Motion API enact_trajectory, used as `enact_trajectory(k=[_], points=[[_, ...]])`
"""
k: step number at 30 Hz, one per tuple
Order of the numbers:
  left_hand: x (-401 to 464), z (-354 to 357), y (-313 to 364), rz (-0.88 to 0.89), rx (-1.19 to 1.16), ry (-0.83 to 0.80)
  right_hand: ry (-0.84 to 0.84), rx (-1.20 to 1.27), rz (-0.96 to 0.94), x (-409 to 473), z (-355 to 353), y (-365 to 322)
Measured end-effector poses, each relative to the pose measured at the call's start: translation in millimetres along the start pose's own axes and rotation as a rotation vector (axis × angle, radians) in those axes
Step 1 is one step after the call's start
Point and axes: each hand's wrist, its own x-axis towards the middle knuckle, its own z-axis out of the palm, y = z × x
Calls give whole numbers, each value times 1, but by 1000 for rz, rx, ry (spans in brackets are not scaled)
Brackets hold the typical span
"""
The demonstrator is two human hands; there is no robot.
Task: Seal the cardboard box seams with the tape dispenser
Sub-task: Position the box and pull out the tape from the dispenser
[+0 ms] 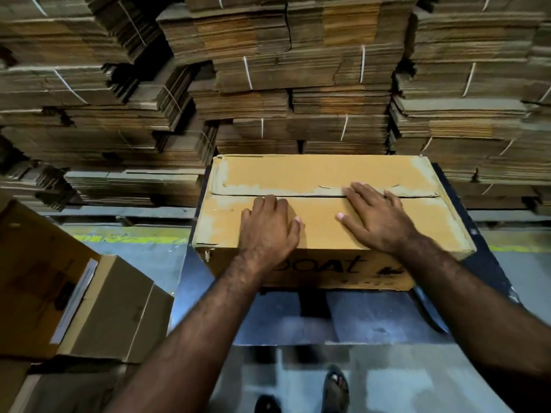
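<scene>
**Cardboard flaps held flat before taping**

Cardboard box sits on a dark desk, its two top flaps folded shut so that nothing of its contents shows. We rest the left hand and the right hand on the lid, fingers spread flat and gripping nothing; the right fingertips lie across the centre seam, which is bare of tape. We judge the step to be closing and pressing the flaps. Next we need the tape dispenser, which is nowhere in view. A second box stands near the desk's left side, also closed.
</scene>
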Motion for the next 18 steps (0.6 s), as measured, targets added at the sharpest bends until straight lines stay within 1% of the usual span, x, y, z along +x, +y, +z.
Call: enact_trajectory(k=[1, 2, 4, 6, 9, 11, 13, 18], points=[[5, -1, -7, 38, -20, 48, 30, 13, 27, 2, -2, -14], [11, -1, -14, 77, -37, 56, 47, 41, 39, 6, -3, -32], [23, -1, -29, 104, -42, -22, 33, 70, 20, 17, -2, -76], [26, 4, -47, 43, -19, -116, 10, 79, -24, 28, 3, -115], [15, 11, -71, -5, 10, -168, -82, 117, -54, 40, 13, -138], [11, 13, -81, -2, 51, -179, -127, 120, -45, 39, 17, -132], [13, 13, -88, -17, 41, -174, -131, 118, -17, 34, 18, -116], [18, 16, -89, -44, 5, -172, -131, 114, 146, 16, 15, -36]])
